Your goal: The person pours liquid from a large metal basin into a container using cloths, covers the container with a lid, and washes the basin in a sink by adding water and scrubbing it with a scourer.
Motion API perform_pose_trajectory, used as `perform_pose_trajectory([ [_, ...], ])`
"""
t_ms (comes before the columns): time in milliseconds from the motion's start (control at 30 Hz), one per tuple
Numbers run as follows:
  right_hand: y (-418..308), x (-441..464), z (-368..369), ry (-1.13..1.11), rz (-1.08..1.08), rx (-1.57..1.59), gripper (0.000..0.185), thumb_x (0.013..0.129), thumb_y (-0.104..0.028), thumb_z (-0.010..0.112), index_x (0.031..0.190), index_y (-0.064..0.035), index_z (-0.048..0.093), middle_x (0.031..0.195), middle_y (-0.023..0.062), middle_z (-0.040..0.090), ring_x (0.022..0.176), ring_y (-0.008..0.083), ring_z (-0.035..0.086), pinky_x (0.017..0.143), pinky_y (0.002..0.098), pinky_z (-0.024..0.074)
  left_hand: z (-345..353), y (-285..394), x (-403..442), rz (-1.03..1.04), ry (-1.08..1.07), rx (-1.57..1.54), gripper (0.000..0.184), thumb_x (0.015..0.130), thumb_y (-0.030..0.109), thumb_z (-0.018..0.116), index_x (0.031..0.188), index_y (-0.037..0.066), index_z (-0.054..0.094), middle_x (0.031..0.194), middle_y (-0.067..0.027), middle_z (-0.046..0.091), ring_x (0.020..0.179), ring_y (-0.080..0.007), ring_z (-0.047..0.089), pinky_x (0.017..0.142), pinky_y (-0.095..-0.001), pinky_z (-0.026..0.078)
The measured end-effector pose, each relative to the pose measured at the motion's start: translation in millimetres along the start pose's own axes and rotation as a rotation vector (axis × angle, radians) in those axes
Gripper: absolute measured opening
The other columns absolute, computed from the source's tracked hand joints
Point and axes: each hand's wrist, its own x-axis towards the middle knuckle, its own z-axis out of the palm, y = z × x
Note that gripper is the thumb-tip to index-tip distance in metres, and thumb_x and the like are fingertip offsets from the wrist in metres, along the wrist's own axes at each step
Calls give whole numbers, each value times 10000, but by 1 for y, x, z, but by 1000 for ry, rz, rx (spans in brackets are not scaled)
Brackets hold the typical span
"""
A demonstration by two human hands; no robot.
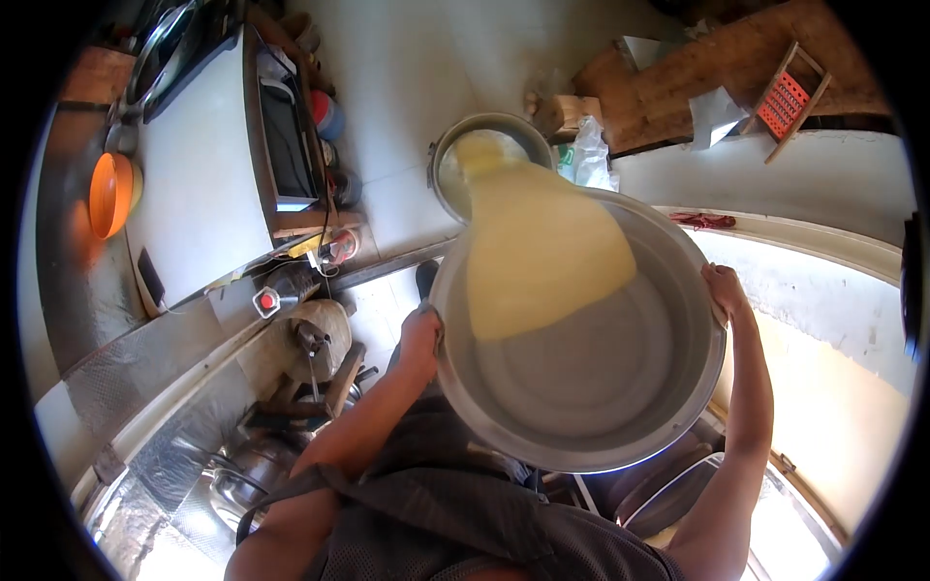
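Observation:
A wide metal basin [572,387] is tilted away from me, held by its rim from both sides. My left hand [419,339] is closed on the left rim, and my right hand [725,292] grips the right rim. Pale yellow liquid [547,257] runs over the basin's far edge. It pours into a smaller metal pot [448,184] beyond, which has pale liquid in it. The fingers under the basin's rim are partly hidden.
A clear plastic bag [588,155] lies right of the pot, near a wooden block [572,111]. At far right is a red grater [783,102] in a wooden frame. An orange bowl [111,196] is at left. A bottle with a red cap [281,293] stands near my left arm.

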Motion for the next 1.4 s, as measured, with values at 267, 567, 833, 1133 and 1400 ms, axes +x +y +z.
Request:
perform_pose_trajectory([
  [267,-11,35,-5,-62,4,-46,443,965,-341,549,974,82,681,881,191,704,823,253,661,758,402,495,-12,-9,42,2,-46,41,134,727,41,516,858,37,546,803,-86,547,738,-250,571,696,-432,513],
  [567,-69,84,-14,-142,-126,-475,479,968,-378,439,1016,26,692,996,245,697,966,351,672,807,416,494,-18,-20,98,-103,-66,-33,133,759,26,569,889,13,595,822,-100,569,764,-243,566,688,-389,478],
  [833,-158,144,-18,-186,-178,-692,516,918,-378,464,992,80,690,1060,300,663,1050,410,641,890,434,499,-10,-15,141,-206,-131,-116,129,820,47,592,900,-39,647,864,-153,662,799,-255,650,727,-386,524],
  [1133,-272,252,-15,-263,-445,-1117,363,846,-280,550,870,47,705,929,283,677,906,356,683,724,442,518,-2,-26,192,-366,-237,-266,230,913,118,544,1009,-67,642,928,-198,703,784,-297,697,737,-405,585],
  [1400,-422,274,15,-301,-84,7,115,817,-163,623,773,-67,668,720,73,635,621,227,619,571,370,509,-5,-42,207,-530,-360,-402,178,871,65,585,948,-83,647,886,-183,694,753,-292,697,698,-411,585],
])
